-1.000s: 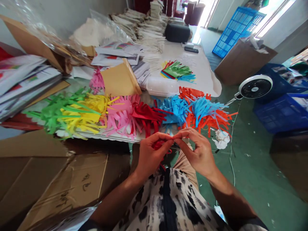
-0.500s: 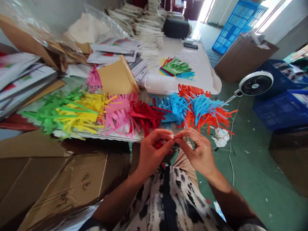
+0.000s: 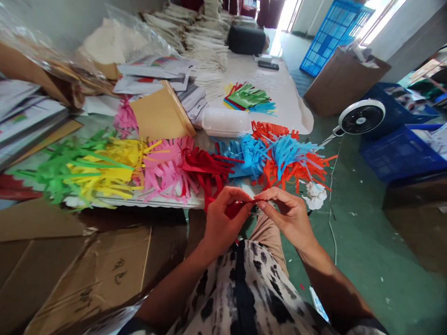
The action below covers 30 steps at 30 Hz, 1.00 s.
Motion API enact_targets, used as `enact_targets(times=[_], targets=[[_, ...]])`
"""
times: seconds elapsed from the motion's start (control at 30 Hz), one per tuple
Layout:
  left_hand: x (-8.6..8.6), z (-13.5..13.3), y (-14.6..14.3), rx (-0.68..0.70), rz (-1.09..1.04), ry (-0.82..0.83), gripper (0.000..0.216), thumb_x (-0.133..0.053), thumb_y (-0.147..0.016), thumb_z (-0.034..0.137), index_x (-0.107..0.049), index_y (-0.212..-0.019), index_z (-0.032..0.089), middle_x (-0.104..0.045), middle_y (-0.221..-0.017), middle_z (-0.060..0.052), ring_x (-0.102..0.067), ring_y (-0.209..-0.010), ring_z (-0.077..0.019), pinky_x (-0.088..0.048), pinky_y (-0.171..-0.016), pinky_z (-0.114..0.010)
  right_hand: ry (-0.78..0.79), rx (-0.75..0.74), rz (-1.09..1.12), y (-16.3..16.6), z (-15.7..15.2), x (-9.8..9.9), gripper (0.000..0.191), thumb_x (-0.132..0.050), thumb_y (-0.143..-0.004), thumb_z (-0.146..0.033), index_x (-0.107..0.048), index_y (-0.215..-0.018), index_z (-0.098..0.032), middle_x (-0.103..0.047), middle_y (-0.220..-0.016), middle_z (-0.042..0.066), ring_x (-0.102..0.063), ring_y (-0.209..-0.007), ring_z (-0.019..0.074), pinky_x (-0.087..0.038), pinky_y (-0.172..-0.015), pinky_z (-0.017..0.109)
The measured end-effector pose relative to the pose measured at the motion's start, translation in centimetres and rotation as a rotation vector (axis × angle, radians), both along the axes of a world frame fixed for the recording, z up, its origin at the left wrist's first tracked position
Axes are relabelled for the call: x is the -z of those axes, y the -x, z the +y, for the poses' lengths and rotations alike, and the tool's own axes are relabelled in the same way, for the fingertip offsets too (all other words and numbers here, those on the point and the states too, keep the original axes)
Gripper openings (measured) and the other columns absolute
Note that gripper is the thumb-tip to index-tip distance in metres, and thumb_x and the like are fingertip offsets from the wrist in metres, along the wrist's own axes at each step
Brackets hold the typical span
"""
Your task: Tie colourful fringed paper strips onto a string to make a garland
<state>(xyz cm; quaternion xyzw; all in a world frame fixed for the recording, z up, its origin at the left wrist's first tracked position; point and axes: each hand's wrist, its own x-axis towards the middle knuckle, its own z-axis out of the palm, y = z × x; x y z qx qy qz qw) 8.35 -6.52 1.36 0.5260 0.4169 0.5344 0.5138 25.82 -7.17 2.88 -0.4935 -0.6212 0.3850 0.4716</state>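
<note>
My left hand (image 3: 223, 221) and my right hand (image 3: 291, 216) meet just in front of the table edge, thumbs and fingertips pinched. Between them runs a narrow red strip of a fringed paper tassel (image 3: 234, 210); most of the piece is hidden behind my left fingers. Beyond the hands lies a row of fringed paper: dark red fringe (image 3: 206, 163), blue fringe (image 3: 246, 156) and orange fringe (image 3: 316, 170). Further left are pink fringe (image 3: 167, 163), yellow fringe (image 3: 104, 170) and green fringe (image 3: 59, 160).
A clear plastic box (image 3: 226, 122) and a tan envelope (image 3: 159, 111) stand behind the fringes. At right are a white fan (image 3: 363, 118), a crumpled tissue (image 3: 315, 195) and a blue crate (image 3: 401, 153). Cardboard (image 3: 115, 265) lies low at left.
The fingertips have drawn slightly apart, and a red strip now shows between them. The whole view has shifted a little, so the table things appear further left.
</note>
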Motion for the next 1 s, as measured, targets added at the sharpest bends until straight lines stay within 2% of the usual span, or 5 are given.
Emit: enact_targets(times=[0.23,0.67,0.8,0.93,1.0], targets=[[0.0,-0.1,-0.8,-0.02,-0.007,0.005,0.021,-0.079,-0.09,0.027,-0.06,-0.092,0.021,-0.071,-0.092,-0.001,-0.072,-0.088,-0.0144,-0.06,-0.082,-0.026,0.076,0.028,0.086,0.3,-0.4,0.9,0.017,-0.07,-0.099,-0.039,-0.076,-0.101,-0.023,-0.075,-0.095,0.003,-0.071,-0.089,0.0174,-0.057,-0.081,0.03],[0.3,-0.1,-1.5,-0.034,-0.07,-0.031,0.027,-0.081,-0.089,0.022,-0.054,-0.086,0.021,-0.077,-0.092,-0.002,-0.075,-0.085,-0.0139,-0.059,-0.076,-0.024,-0.082,0.085,0.007,0.3,-1.1,1.7,0.006,-0.07,-0.099,-0.028,-0.075,-0.1,-0.026,-0.074,-0.1,0.002,-0.069,-0.093,0.0173,-0.055,-0.087,0.032],[0.7,0.0,-1.3,-0.011,-0.048,-0.013,0.022,-0.08,-0.09,0.025,-0.058,-0.089,0.02,-0.076,-0.092,-0.002,-0.074,-0.085,-0.0142,-0.059,-0.077,-0.024,-0.12,0.11,0.02,-0.4,-1.0,1.3,0.015,-0.072,-0.098,-0.024,-0.074,-0.112,-0.029,-0.073,-0.101,0.001,-0.068,-0.094,0.0176,-0.054,-0.086,0.033],[1.1,0.2,-0.9,0.025,0.048,-0.038,0.01,-0.076,-0.094,0.027,-0.07,-0.098,0.021,-0.074,-0.094,-0.002,-0.072,-0.084,-0.0138,-0.057,-0.076,-0.024,-0.185,0.1,-0.113,-1.0,-0.8,0.5,0.007,-0.069,-0.099,-0.02,-0.072,-0.095,-0.026,-0.071,-0.091,0.001,-0.066,-0.087,0.017,-0.051,-0.082,0.033],[1.2,0.3,-0.6,0.093,0.137,-0.091,0.016,-0.072,-0.097,0.027,-0.074,-0.113,0.023,-0.076,-0.101,-0.003,-0.072,-0.09,-0.015,-0.056,-0.081,-0.025,-0.213,0.095,-0.201,-0.9,-0.9,0.3,0.008,-0.066,-0.1,-0.019,-0.069,-0.094,-0.024,-0.069,-0.091,0.001,-0.065,-0.087,0.0169,-0.05,-0.081,0.033]])
